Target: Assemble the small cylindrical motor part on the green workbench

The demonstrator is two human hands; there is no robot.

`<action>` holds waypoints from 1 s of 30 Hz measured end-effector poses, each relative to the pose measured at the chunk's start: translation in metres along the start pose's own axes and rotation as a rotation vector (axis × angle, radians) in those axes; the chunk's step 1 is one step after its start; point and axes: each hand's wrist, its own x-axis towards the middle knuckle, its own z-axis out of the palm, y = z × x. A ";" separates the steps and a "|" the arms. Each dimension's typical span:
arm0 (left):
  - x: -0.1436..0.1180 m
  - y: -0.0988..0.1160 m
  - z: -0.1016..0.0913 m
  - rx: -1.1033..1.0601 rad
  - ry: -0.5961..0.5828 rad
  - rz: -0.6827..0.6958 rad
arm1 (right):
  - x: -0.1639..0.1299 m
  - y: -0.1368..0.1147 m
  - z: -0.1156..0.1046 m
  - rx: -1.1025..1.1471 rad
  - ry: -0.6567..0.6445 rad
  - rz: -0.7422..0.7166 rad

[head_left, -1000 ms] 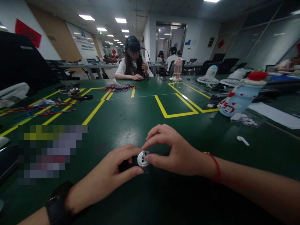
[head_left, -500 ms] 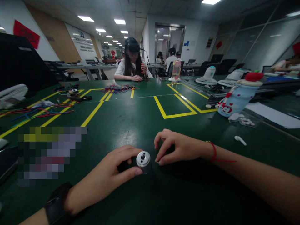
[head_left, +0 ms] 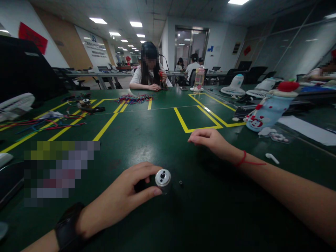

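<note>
Silver motor [head_left: 162, 179] at lower centre, gripped by the left hand [head_left: 126, 197]; right hand [head_left: 210, 140] lies loosely open, empty, on the bench [head_left: 147, 140] above it.

Green tabletop [head_left: 147, 133] with yellow lines [head_left: 105, 126]. Loose wires [head_left: 39, 124] at 10 o'clock, wire bundle [head_left: 132, 99] at 12. Bottle [head_left: 266, 108] lying at 2 o'clock, paper [head_left: 307, 130] beside, fan [head_left: 233, 85] behind. Person [head_left: 149, 71] seated at far edge.

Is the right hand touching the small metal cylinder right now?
Apart. The head view shows the right hand up the green table, with bare surface between it and the metal cylinder that the left hand grips.
</note>
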 end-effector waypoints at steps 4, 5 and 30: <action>-0.002 0.002 -0.001 -0.010 -0.008 -0.009 | 0.008 0.024 -0.010 -0.037 0.220 0.067; -0.002 0.002 -0.001 -0.010 -0.010 -0.009 | 0.010 0.027 -0.011 -0.043 0.237 0.076; 0.010 0.003 0.007 0.005 0.018 0.011 | -0.027 -0.035 0.032 -0.224 -0.246 -0.398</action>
